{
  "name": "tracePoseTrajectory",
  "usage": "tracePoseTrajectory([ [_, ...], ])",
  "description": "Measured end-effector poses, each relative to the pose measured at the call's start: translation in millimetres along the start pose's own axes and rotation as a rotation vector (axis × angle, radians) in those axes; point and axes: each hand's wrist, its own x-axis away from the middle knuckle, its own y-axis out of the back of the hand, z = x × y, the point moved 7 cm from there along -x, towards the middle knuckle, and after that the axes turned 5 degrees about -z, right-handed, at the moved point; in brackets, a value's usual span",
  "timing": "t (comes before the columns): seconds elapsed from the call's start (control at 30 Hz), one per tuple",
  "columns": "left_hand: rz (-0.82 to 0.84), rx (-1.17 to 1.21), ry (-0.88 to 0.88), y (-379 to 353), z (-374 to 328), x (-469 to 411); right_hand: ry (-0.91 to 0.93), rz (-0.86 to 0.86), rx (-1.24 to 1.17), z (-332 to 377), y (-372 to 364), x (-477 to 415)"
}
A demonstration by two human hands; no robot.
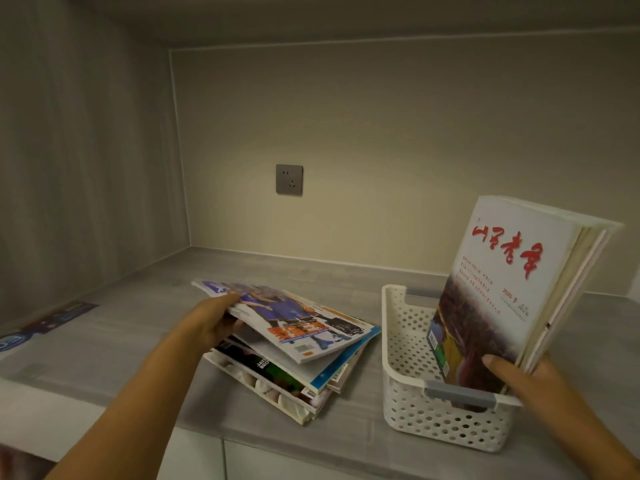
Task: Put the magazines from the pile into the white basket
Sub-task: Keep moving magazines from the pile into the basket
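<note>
A pile of magazines (287, 372) lies on the grey counter at centre. My left hand (211, 323) grips the left edge of the top magazine (294, 317), a blue sports cover, lifting it off the pile. To the right stands the white perforated basket (415, 407) with grey handles. Several magazines stand upright in it, leaning right; the front one is white with red lettering (509, 278). My right hand (519, 375) holds this standing bunch at its lower edge, thumb on the front cover.
The grey counter (121, 334) sits in a recess with walls at left and back. A grey wall socket (289, 179) is on the back wall. A dark flat printed sheet (52, 320) lies at far left. The counter's front edge runs below the pile.
</note>
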Motion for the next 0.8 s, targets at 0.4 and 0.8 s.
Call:
tracePoseTrajectory([
  [0.4,0.039,0.089,-0.736,-107,-105,125,-0.028,0.028,0.042,-5,-1,-2],
  [0.8,0.261,-0.196,-1.042,-206,-62,194,0.068,0.092,0.033,6,-3,0],
])
